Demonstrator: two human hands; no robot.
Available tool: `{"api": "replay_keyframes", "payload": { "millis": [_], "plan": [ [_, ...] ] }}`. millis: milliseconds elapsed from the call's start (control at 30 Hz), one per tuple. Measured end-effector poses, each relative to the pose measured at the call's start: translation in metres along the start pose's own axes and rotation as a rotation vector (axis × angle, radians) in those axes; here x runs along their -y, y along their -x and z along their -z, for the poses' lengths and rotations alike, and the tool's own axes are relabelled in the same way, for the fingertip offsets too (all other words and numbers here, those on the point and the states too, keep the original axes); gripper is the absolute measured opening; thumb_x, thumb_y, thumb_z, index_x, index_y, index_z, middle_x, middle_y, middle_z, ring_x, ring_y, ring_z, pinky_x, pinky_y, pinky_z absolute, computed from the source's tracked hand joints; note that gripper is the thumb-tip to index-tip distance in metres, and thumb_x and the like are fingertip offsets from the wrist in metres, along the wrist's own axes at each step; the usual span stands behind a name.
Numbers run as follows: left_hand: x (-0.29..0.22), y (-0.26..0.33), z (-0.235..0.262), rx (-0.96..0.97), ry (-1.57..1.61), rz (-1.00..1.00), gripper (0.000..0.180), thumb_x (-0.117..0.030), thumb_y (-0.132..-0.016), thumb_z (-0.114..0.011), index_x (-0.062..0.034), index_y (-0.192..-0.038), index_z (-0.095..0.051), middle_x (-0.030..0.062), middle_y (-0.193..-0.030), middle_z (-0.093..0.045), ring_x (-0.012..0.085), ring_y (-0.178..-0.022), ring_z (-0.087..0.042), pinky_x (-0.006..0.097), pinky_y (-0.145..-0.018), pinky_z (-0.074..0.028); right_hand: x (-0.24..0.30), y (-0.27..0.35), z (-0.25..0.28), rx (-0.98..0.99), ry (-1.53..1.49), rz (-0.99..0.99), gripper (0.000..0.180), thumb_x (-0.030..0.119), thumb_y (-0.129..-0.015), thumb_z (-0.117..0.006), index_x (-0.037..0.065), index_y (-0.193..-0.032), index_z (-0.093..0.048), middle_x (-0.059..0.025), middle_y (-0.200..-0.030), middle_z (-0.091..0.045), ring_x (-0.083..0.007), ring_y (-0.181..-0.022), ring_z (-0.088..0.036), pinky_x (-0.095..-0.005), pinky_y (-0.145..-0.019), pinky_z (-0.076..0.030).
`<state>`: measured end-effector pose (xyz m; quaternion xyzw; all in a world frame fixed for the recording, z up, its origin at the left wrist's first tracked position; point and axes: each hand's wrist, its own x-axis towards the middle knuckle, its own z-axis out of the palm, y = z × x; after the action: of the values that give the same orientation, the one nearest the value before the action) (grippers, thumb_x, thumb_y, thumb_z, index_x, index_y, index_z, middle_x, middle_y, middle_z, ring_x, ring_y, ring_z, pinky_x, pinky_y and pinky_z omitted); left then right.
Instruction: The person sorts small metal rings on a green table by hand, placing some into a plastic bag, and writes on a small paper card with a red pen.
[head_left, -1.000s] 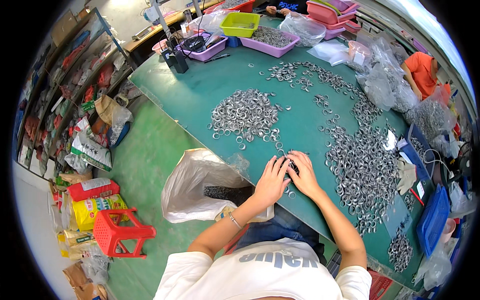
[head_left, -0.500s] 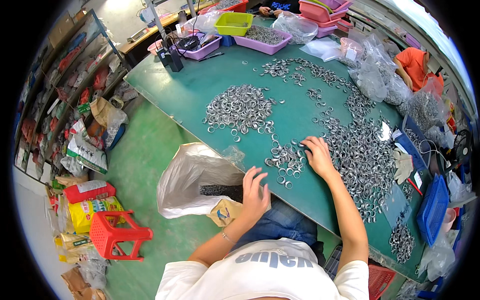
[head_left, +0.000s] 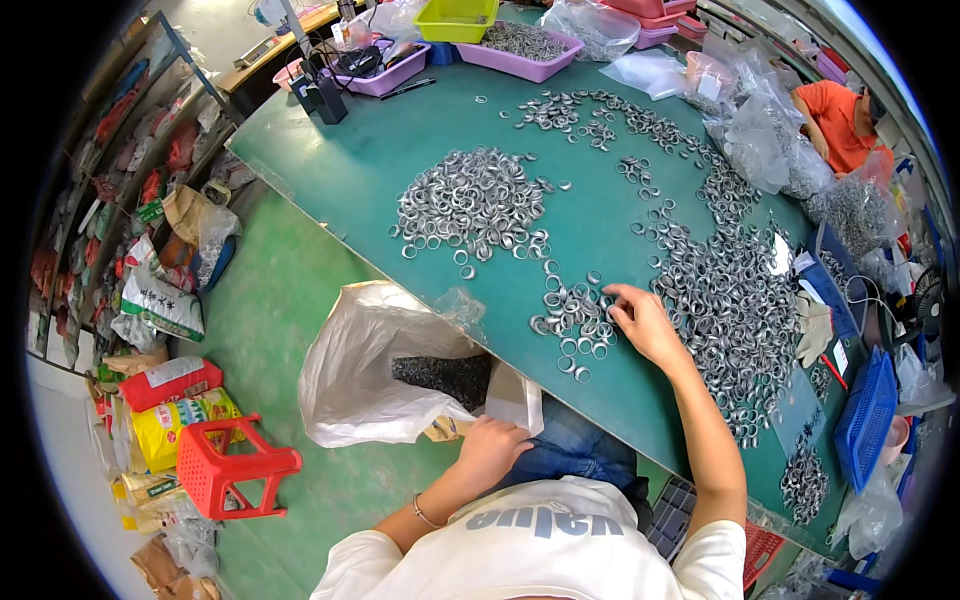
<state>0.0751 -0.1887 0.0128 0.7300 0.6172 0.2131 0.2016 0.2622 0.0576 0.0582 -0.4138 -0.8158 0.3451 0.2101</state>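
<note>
Green-topped table [head_left: 345, 190] takes up most of the view; near edge runs diagonally, far right side buried under bags and bins, so its outline there can't be traced. Shelving [head_left: 125, 165] on the left, bent by the lens; its contents are too jumbled to pick apart. Biggest ring pile [head_left: 725, 310], grey metal, sits right of the right forearm; rings overlap, bottom layers hidden. White sack [head_left: 350, 375] gapes open beside the table's near edge, its underside hidden by its own mouth. Second ring pile [head_left: 470, 205] is on the table beyond the sack. Red stool [head_left: 205, 475] on the floor, lower left. Someone in an orange top [head_left: 835, 115] at upper right, partly masked by clear bags; hands not readable. Dark grainy fill [head_left: 440, 378] inside the sack, too fine to identify. Small ring cluster [head_left: 575, 315] lies between the second pile and the right hand.

Right hand [head_left: 645, 325]: at the cluster's right edge, fingers half-bent, thumb and index near the rings. Can't tell if a ring is pinched. Left hand [head_left: 492, 448]: at the sack's near rim, fingers curled, palm hidden. Can't tell whether it has the rim. Thin bracelet [head_left: 425, 513] on the left wrist, detail unclear.
</note>
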Motion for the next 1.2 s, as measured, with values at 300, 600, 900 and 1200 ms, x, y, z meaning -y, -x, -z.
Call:
{"api": "replay_keyframes", "payload": {
  "millis": [300,600,900,1200],
  "plan": [
    [-0.003,-0.003,-0.001,-0.074,0.033,-0.022,0.007,-0.013,-0.079,-0.067,-0.0067,-0.078,-0.070,0.0074,-0.070,-0.064,0.0245,-0.068,-0.060,0.036,-0.071,-0.042,-0.001,-0.004,0.011,-0.058,-0.126,-0.130,0.005,-0.001,-0.082,-0.063,-0.002,-0.086,-0.060,-0.0104,-0.077,-0.065,-0.0182,-0.068,-0.062,-0.0322,-0.062,-0.048],
    [-0.003,0.000,-0.011,-0.224,0.108,-0.025,0.003,-0.008,-0.076,-0.070,-0.0049,-0.076,-0.070,0.0084,-0.065,-0.062,0.0248,-0.064,-0.058,0.036,-0.069,-0.043,0.089,0.033,-0.068,0.393,-0.763,-0.145,0.012,0.008,-0.092,-0.060,0.000,-0.101,-0.059,-0.0045,-0.084,-0.064,-0.0090,-0.072,-0.062,-0.0242,-0.061,-0.050],
    [-0.005,0.008,-0.012,-0.218,0.118,0.026,0.004,-0.007,-0.075,-0.070,-0.0037,-0.077,-0.070,0.0089,-0.067,-0.064,0.0253,-0.064,-0.058,0.036,-0.069,-0.043,0.069,0.019,-0.021,-0.239,0.058,0.089,0.021,0.005,-0.080,-0.067,0.002,-0.100,-0.060,-0.0120,-0.089,-0.058,-0.0284,-0.075,-0.061,-0.0385,-0.068,-0.050],
    [-0.008,0.004,-0.012,-0.220,0.149,0.017,0.005,-0.007,-0.075,-0.071,-0.0033,-0.077,-0.070,0.0090,-0.068,-0.065,0.0254,-0.066,-0.060,0.037,-0.069,-0.044,0.016,0.010,-0.019,-0.175,-0.338,-0.062,0.011,0.006,-0.085,-0.066,-0.002,-0.090,-0.061,-0.0068,-0.081,-0.060,-0.0126,-0.065,-0.054,-0.0260,-0.059,-0.043]
  ]
}}
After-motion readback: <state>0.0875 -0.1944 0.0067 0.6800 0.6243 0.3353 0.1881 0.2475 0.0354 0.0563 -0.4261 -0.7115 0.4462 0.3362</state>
